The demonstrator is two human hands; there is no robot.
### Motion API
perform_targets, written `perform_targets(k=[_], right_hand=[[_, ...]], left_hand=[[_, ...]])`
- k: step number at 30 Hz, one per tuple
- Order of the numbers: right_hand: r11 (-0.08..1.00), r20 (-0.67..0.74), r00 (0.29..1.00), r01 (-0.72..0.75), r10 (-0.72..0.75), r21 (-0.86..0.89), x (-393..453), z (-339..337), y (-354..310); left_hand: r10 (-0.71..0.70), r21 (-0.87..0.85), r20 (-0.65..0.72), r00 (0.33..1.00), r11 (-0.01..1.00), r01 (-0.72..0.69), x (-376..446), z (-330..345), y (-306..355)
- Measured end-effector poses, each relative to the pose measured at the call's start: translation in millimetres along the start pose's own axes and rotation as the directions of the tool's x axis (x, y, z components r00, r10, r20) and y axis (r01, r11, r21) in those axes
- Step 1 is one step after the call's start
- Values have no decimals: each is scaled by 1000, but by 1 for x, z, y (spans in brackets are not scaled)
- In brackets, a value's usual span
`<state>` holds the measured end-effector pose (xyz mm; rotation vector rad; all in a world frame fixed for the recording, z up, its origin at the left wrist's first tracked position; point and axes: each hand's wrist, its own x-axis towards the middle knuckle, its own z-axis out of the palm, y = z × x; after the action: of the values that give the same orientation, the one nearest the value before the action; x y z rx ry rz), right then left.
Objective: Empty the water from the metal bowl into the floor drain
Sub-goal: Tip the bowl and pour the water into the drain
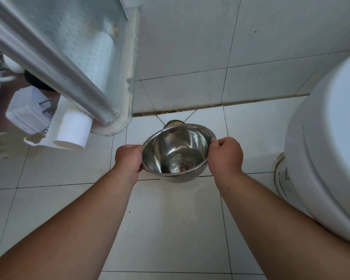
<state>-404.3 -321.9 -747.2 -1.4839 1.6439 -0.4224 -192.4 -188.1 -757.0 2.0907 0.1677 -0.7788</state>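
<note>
I hold a shiny metal bowl [178,152] above the white floor tiles, tilted away from me with its far rim lower. My left hand [128,158] grips the rim on the left and my right hand [225,156] grips it on the right. The inside looks bare metal, with a red mark on the bottom; I see no pool of water in it. Just beyond the far rim, the round floor drain [174,122] peeks out near the wall, mostly hidden by the bowl.
A white toilet [327,150] stands at the right. At the upper left a glass shelf [73,47] juts out, with a white pipe [73,130] and a white plug adapter [26,110] below it. Tiled wall [190,47] behind the drain.
</note>
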Motion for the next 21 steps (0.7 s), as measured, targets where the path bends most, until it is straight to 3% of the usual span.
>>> perform_targets(k=[21], right_hand=[[1000, 19, 1000, -16, 16, 10, -2, -3, -2]], left_hand=[[-64, -33, 5, 998, 997, 64, 1, -3, 4]])
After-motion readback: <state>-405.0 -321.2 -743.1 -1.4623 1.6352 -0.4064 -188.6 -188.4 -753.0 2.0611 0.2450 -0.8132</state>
